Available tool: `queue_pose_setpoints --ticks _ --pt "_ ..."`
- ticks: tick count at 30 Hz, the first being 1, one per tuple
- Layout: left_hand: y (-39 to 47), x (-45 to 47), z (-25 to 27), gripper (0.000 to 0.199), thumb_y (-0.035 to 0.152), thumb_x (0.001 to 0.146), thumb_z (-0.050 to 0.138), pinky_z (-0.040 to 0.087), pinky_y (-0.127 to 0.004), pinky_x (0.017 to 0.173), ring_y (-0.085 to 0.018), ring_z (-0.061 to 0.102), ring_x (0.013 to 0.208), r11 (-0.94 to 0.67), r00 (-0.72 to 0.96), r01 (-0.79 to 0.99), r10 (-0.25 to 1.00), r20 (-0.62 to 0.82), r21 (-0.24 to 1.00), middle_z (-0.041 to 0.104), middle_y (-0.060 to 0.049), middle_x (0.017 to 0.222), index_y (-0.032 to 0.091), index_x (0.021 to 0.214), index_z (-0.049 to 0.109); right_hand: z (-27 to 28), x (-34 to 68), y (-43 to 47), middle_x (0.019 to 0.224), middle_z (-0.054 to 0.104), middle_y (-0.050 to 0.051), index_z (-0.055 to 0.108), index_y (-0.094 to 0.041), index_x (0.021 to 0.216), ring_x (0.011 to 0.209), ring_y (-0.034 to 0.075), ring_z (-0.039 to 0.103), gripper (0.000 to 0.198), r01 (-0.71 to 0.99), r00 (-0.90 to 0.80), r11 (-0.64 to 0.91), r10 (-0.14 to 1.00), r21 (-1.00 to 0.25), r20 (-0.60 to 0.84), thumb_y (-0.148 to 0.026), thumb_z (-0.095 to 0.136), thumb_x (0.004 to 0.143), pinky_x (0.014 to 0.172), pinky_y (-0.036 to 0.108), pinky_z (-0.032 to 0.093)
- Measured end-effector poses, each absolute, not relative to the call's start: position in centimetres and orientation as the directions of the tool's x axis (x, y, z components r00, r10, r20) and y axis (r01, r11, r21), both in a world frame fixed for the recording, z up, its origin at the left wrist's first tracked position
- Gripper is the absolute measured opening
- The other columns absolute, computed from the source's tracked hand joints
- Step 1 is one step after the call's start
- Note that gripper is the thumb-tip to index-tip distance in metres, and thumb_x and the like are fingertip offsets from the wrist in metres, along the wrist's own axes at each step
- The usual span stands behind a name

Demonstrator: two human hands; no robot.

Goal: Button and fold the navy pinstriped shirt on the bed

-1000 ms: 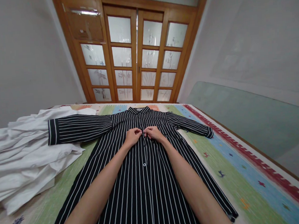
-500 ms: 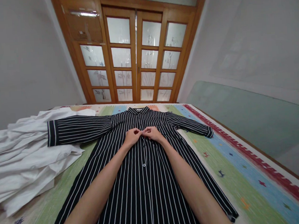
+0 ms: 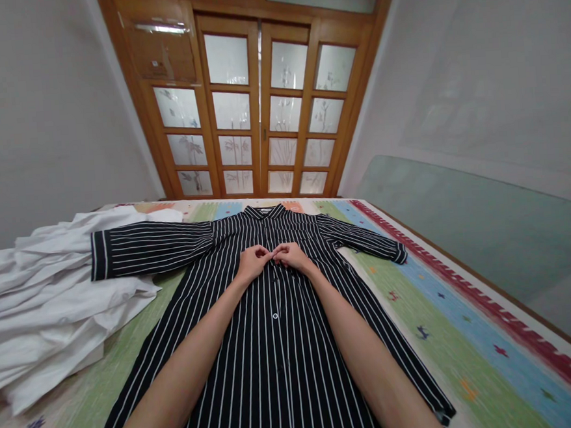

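A black shirt with white stripes lies spread out face up, its collar at the far end and its sleeves out to both sides. My left hand and my right hand meet at the front placket in the chest area. Both pinch the shirt there with thumb and forefinger, fingertips almost touching. The small spot between the fingertips is hidden, so I cannot make out a button in them. Below my hands, a pale button shows on the placket.
Crumpled white cloth lies at the left, partly under the shirt's left-hand sleeve. Under everything is a patterned, multicoloured cover. Wooden doors with glass panes stand beyond the far edge. A pale green panel runs along the right wall.
Almost nothing differs. Both hands keep their pinch at the same place on the placket, with only very slight finger movement.
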State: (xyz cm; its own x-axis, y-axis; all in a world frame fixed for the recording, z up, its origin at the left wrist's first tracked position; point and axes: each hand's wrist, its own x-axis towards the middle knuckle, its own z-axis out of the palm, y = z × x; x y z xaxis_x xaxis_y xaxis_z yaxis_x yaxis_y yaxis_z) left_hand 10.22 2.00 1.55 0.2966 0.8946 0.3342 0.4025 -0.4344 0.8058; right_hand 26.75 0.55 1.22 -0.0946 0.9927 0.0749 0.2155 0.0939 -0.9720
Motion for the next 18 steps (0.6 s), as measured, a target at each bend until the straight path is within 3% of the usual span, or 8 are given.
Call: queue_pose_setpoints --ticks 18 --pt "2.80 10.39 0.89 0.010 0.017 0.075 0.061 0.046 -0.022 0.062 -0.013 0.063 0.064 -0.448 0.291 0.450 0.891 0.348 0.773 0.069 -0.002 0.069 0.014 0.069 0.068 1.19 26.79 0.56 0.050 0.061 -0.004 0.062 -0.015 0.069 0.032 0.005 0.043 0.005 0.298 -0.086 0.115 0.992 -0.948 0.094 -0.019 0.063 0.073 0.033 0.016 0.031"
